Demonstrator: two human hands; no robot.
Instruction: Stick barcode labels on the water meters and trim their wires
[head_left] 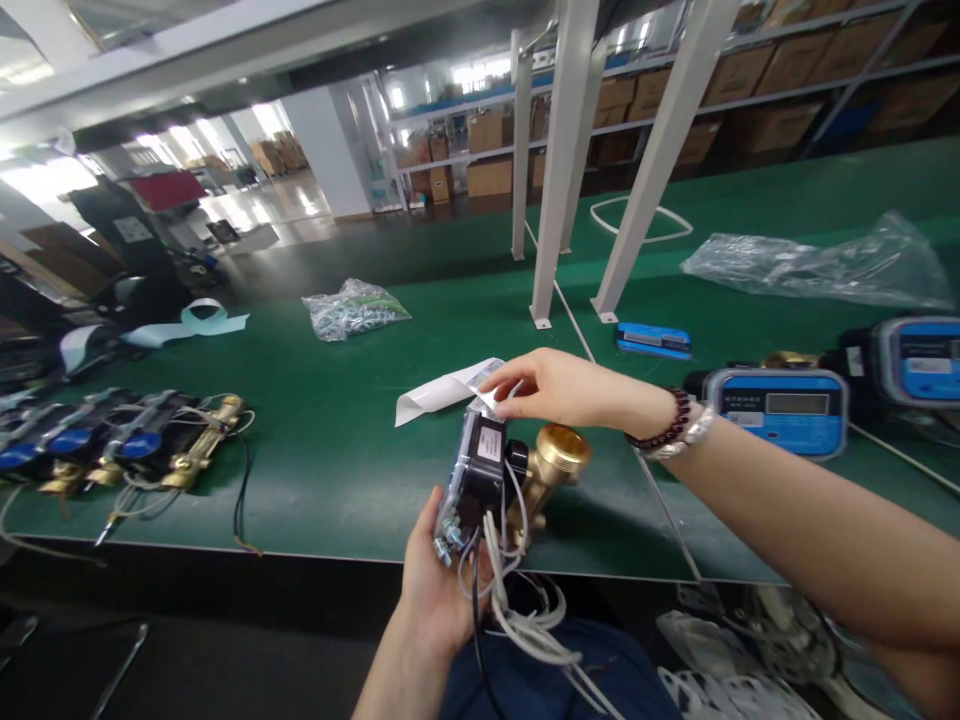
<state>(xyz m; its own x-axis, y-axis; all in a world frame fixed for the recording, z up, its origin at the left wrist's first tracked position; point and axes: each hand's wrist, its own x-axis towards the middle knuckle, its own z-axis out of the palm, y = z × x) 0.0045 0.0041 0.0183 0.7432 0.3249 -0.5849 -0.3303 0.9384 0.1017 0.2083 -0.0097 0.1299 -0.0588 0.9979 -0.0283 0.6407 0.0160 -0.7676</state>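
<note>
My left hand (444,600) is wrapped from below around a water meter (480,470), which has a black box, a clear cover edge and a brass pipe body (559,455). The meter is tilted over the front edge of the bench, its grey and black cables (517,625) hanging down. Small metal screws show at its lower left corner. Above the meter's top end, my right hand (532,388) pinches a white printed label (484,380). A curled white label strip (439,398) lies against it on the left; where the two join is hard to make out.
Several meters (142,440) with cables lie at the left. More blue meters (780,405) stand at the right, near a loose blue cover (652,340). A bag of screws (352,312), a plastic bag (817,265) and metal posts (559,200) are farther back on the green bench (330,440).
</note>
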